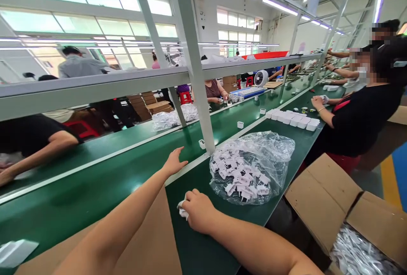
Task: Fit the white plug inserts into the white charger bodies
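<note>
My left hand (174, 162) reaches out over the green conveyor belt (95, 190), fingers stretched and apart, holding nothing. A small white plug part (202, 143) stands on the belt just beyond it, beside a grey frame post (203, 114). My right hand (199, 210) rests on the near green strip, curled round a white plug part (182, 211). To its right lies a clear plastic bag (254, 167) heaped with several white plug parts.
A cardboard sheet (152, 241) lies under my arms. An open carton (356, 224) of bagged white parts stands at the right. A person in black (359, 118) works beside rows of white parts (292, 119). Other workers sit across the belt.
</note>
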Motion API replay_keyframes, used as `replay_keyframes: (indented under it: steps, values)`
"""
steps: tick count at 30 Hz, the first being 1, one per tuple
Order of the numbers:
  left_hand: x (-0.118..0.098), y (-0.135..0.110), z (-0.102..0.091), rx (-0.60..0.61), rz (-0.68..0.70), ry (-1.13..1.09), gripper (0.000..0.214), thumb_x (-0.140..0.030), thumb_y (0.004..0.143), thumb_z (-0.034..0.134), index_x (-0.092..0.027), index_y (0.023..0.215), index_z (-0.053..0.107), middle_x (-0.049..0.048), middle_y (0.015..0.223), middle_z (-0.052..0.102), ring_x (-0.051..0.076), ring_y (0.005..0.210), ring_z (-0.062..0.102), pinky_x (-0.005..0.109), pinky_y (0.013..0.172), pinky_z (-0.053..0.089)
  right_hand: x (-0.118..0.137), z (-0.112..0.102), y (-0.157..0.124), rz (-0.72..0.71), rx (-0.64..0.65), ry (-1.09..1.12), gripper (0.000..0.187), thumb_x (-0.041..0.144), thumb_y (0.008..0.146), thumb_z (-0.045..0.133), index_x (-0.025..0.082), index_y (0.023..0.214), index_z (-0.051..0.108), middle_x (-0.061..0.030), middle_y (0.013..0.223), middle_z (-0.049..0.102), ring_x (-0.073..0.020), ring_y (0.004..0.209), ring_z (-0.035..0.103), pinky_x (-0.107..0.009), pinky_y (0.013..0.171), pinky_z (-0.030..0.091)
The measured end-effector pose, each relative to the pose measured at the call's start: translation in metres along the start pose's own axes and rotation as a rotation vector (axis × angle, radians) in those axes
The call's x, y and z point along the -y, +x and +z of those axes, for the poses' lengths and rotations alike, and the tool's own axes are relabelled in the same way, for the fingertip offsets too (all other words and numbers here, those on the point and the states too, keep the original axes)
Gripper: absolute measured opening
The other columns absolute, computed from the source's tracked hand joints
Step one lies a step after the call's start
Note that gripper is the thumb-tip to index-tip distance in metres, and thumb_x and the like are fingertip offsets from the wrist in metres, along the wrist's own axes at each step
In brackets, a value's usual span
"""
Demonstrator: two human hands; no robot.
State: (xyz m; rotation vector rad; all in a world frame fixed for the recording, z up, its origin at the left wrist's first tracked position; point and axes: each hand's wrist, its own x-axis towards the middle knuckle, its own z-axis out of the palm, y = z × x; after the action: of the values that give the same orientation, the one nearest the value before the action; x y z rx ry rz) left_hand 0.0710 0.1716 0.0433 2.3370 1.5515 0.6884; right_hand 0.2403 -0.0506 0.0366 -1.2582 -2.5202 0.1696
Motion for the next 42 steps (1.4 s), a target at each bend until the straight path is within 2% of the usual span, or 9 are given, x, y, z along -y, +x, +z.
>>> replay_keyframes:
  steps: [5, 13, 17, 20, 24, 28, 31, 35, 42]
  values:
    - [-0.024, 0.059, 0.027, 0.142, 0.080, 0.049, 0.108, -0.019, 0.063, 0.076, -0.017, 0.161, 0.032, 0.0209, 0.174, 0.007, 0.046, 0.160, 0.008, 0.062, 0.126, 0.023, -0.004, 0.009, 0.005, -0.022, -0.006, -0.023, 0.031, 0.026, 0.085, 0.072, 0.023, 0.116, 0.071, -0.0061, 0.105, 0.065, -0.0241, 0.094, 0.059, -0.032, 0.069, 0.051]
    - [-0.055, 0.075, 0.021, 0.191, 0.137, 0.080, 0.037, -0.025, 0.075, 0.065, -0.016, 0.109, 0.075, 0.0168, 0.122, 0.066, 0.035, 0.117, 0.063, 0.047, 0.106, 0.049, -0.009, 0.002, 0.008, 0.032, -0.009, 0.171, 0.036, 0.017, 0.084, 0.068, 0.025, 0.119, 0.072, -0.0080, 0.112, 0.069, -0.0261, 0.100, 0.064, -0.035, 0.076, 0.055]
    - [-0.050, 0.034, -0.011, 0.102, 0.072, 0.018, 0.036, -0.035, 0.084, 0.064, -0.014, 0.113, 0.073, 0.0143, 0.117, 0.065, 0.030, 0.113, 0.063, 0.041, 0.107, 0.047, -0.019, -0.006, 0.015, 0.363, -0.296, 0.899, 0.023, 0.029, 0.089, 0.069, 0.023, 0.110, 0.073, -0.0052, 0.105, 0.075, -0.0201, 0.095, 0.067, -0.034, 0.085, 0.056]
    - [-0.039, -0.023, -0.042, 0.023, 0.040, -0.034, 0.046, -0.048, 0.090, 0.062, -0.015, 0.121, 0.070, 0.0126, 0.121, 0.065, 0.026, 0.109, 0.062, 0.038, 0.103, 0.048, -0.027, -0.010, 0.020, 0.522, -0.273, 1.448, 0.038, 0.043, 0.073, 0.082, 0.022, 0.103, 0.075, -0.0038, 0.096, 0.077, -0.0179, 0.081, 0.067, -0.027, 0.065, 0.054]
    - [-0.039, -0.125, -0.071, 0.002, 0.080, -0.093, 0.040, -0.046, 0.089, 0.065, -0.017, 0.116, 0.073, 0.0090, 0.109, 0.072, 0.024, 0.102, 0.064, 0.036, 0.094, 0.050, -0.030, -0.017, 0.018, 0.565, -0.199, 1.700, 0.041, 0.038, 0.061, 0.091, 0.021, 0.095, 0.076, -0.0024, 0.090, 0.076, -0.0132, 0.068, 0.062, -0.025, 0.058, 0.050]
    - [-0.052, -0.216, -0.069, 0.022, 0.049, -0.175, 0.033, -0.040, 0.090, 0.067, -0.020, 0.115, 0.075, 0.0083, 0.105, 0.076, 0.024, 0.100, 0.064, 0.035, 0.091, 0.049, -0.021, -0.018, 0.015, 0.544, -0.149, 1.644, 0.040, 0.040, 0.064, 0.091, 0.022, 0.096, 0.077, -0.0030, 0.096, 0.077, -0.0140, 0.072, 0.064, -0.027, 0.062, 0.052]
    - [-0.059, -0.253, -0.052, -0.025, -0.013, -0.271, 0.033, -0.037, 0.092, 0.067, -0.020, 0.119, 0.074, 0.0091, 0.108, 0.076, 0.024, 0.099, 0.064, 0.036, 0.091, 0.050, -0.012, -0.015, 0.014, 0.480, -0.175, 1.456, 0.039, 0.038, 0.064, 0.091, 0.023, 0.097, 0.078, -0.0035, 0.098, 0.077, -0.0158, 0.079, 0.066, -0.029, 0.070, 0.054]
    - [-0.056, -0.265, -0.032, -0.121, -0.148, -0.503, 0.046, -0.039, 0.083, 0.077, -0.017, 0.122, 0.071, 0.0086, 0.104, 0.075, 0.022, 0.092, 0.065, 0.034, 0.084, 0.052, 0.003, -0.014, 0.010, 0.384, -0.196, 1.161, 0.032, 0.040, 0.073, 0.085, 0.023, 0.099, 0.077, -0.0033, 0.096, 0.076, -0.0187, 0.086, 0.068, -0.036, 0.084, 0.056]
    - [-0.049, -0.261, -0.029, -0.174, -0.159, -0.639, 0.028, -0.041, 0.081, 0.080, -0.015, 0.090, 0.073, 0.0041, 0.083, 0.068, 0.018, 0.080, 0.060, 0.028, 0.068, 0.045, 0.035, -0.035, 0.012, -0.005, -0.180, 0.469, 0.025, 0.029, 0.093, 0.060, 0.030, 0.114, 0.074, -0.0061, 0.110, 0.075, -0.0254, 0.106, 0.068, -0.043, 0.098, 0.054]
